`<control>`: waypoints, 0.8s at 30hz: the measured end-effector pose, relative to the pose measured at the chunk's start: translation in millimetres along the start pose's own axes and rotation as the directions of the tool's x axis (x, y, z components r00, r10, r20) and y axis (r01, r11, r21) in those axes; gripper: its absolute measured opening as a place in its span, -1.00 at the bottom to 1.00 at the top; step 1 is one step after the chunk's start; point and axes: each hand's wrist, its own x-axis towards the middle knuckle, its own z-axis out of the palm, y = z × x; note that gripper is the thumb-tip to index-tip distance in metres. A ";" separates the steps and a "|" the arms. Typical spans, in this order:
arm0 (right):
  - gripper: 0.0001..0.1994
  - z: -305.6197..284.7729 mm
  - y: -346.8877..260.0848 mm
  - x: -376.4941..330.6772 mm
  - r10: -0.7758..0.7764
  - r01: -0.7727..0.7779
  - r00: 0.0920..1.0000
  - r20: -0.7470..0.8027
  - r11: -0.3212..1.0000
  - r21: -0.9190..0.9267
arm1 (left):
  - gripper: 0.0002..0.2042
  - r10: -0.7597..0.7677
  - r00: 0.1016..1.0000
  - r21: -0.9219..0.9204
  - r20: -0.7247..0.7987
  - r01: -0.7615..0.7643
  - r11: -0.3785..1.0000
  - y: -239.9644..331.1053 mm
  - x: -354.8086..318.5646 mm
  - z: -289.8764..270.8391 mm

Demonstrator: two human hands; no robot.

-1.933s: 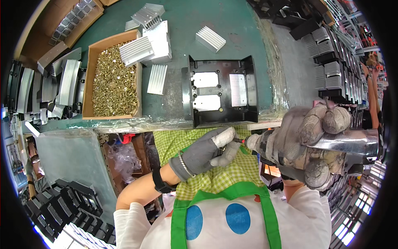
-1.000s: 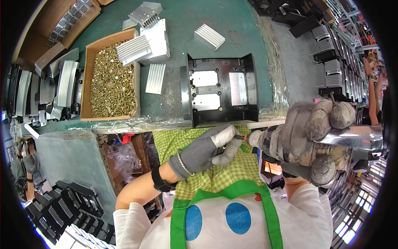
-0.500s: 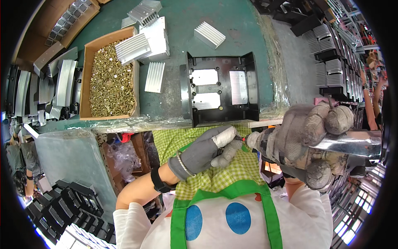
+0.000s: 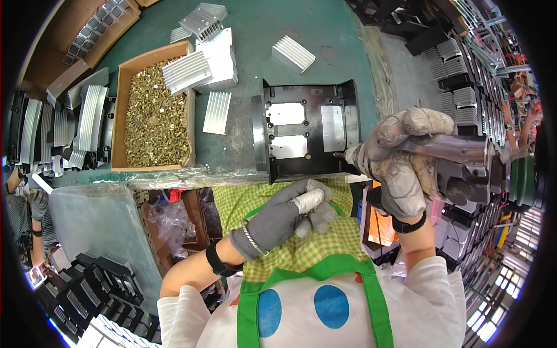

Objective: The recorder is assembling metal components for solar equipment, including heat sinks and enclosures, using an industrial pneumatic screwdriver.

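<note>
My right hand point(image 4: 400, 162), in a dirty grey glove with wrapped fingers, is closed around a power screwdriver point(image 4: 455, 148) with a shiny metal body. The driver lies nearly level, its bit pointing left at the right front part of a black frame point(image 4: 316, 124); I cannot tell if it touches. Silvery plates show through the frame's openings. Before the apron, my left hand point(image 4: 284, 214) is closed, its thumb wrapped in pale tape; whatever its curled fingers hold is hidden.
A cardboard box of brass-coloured screws point(image 4: 154, 116) stands left of the frame. Finned heatsinks point(image 4: 216, 113) lie around it, one point(image 4: 294, 54) beyond the frame. Stacked black frames with heatsinks point(image 4: 464, 107) line the right side. The bench's front edge point(image 4: 226, 177) is plastic-covered.
My right hand has swung the screwdriver up and leftward, away from my left hand, to the frame. The left hand has drawn slightly back toward the apron, its fingers still curled.
</note>
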 end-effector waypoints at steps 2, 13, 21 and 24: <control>-0.45 -3.0 6.6 4.2 -0.100 0.142 0.979 0.176 0.959 -0.244 | -0.71 -0.026 1.000 0.023 0.010 0.026 0.999 2.8 -0.1 -1.6; -0.47 5.4 -42.5 7.8 -0.206 0.261 0.919 0.337 0.957 -0.126 | -0.68 0.101 0.994 -0.140 -0.041 -0.106 0.984 1.1 -0.5 10.5; -0.49 7.8 -17.8 -11.0 -0.147 0.168 0.959 0.241 0.983 -0.071 | -0.60 0.055 0.997 -0.139 0.046 -0.049 0.989 6.7 3.2 11.7; -0.50 8.5 -8.4 -12.9 -0.136 0.158 0.965 0.226 0.984 -0.080 | -0.58 0.064 0.997 -0.125 0.054 -0.057 0.991 6.2 4.5 13.8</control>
